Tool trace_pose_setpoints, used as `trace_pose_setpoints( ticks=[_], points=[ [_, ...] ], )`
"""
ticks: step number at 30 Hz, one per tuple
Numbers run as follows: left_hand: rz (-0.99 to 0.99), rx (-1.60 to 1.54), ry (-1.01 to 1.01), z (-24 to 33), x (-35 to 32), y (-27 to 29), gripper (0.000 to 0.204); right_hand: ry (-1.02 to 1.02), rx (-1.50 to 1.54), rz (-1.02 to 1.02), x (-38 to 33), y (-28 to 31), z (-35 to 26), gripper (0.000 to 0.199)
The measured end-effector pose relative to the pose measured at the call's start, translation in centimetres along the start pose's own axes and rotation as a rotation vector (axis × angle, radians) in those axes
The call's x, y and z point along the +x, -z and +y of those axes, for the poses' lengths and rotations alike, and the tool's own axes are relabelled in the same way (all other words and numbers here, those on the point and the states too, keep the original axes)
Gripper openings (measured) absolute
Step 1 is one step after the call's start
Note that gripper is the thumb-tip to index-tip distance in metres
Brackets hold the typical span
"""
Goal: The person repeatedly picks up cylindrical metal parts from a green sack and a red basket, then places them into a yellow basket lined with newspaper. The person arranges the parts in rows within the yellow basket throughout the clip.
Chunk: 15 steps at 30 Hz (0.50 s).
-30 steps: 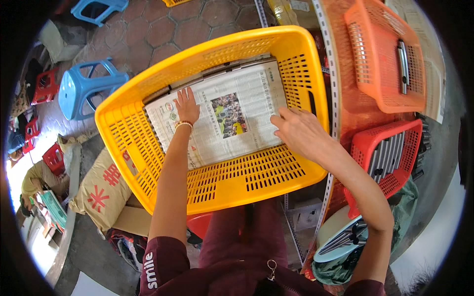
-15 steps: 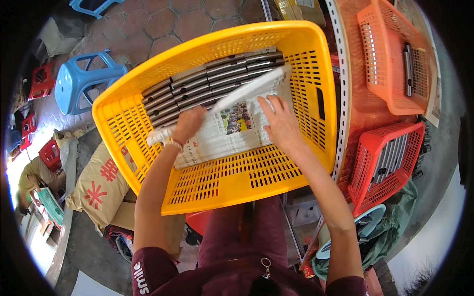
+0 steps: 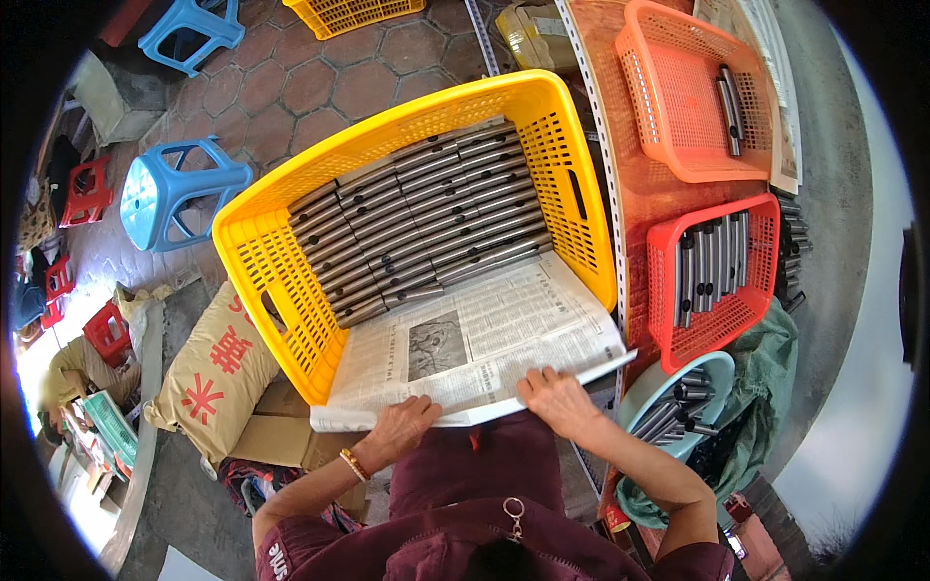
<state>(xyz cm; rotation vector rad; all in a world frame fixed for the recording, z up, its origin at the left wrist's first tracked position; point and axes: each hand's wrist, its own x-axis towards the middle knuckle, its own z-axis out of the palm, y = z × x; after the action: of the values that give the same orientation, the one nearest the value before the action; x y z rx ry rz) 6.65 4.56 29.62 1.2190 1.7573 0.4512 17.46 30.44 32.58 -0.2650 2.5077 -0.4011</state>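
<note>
A large yellow plastic basket (image 3: pixel 228 235) stands in front of me. Rows of short dark metal tubes with holes (image 3: pixel 412 221) lie packed side by side in its far part. A printed newspaper sheet (image 3: pixel 504 320) covers the near part and runs up over the front rim. At the sheet's folded near edge, my left hand (image 3: pixel 405 426) is closed on it, left of the middle. My right hand (image 3: pixel 559 399) grips the same edge further right, fingers curled over the paper. The basket's front wall is hidden under the sheet.
On the orange bench to the right are a salmon basket (image 3: pixel 659 160) with a few tubes and a red basket (image 3: pixel 668 360) holding several more. Nearer me sits a pale blue basin (image 3: pixel 725 373) of tubes. Blue stools (image 3: pixel 155 198) and a printed sack (image 3: pixel 218 373) are at left.
My hands have drawn the newspaper toward me, from over the tubes to the front rim, so more tubes show. The view has shifted, and the sheet lies flatter.
</note>
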Motion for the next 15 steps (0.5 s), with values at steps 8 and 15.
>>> trace_pose_setpoints(
  ticks=[8,15],
  points=[
    [0.092,-0.119,0.329,-0.4,-0.2,-8.3,0.058,-0.19,-0.014,-0.002,-0.6,-11.6,-0.1,0.025],
    [-0.331,-1.185,0.277,-3.6,5.2,5.7,0.028,0.045,1.133,-0.517,6.2,-0.2,1.2,0.019]
  ],
)
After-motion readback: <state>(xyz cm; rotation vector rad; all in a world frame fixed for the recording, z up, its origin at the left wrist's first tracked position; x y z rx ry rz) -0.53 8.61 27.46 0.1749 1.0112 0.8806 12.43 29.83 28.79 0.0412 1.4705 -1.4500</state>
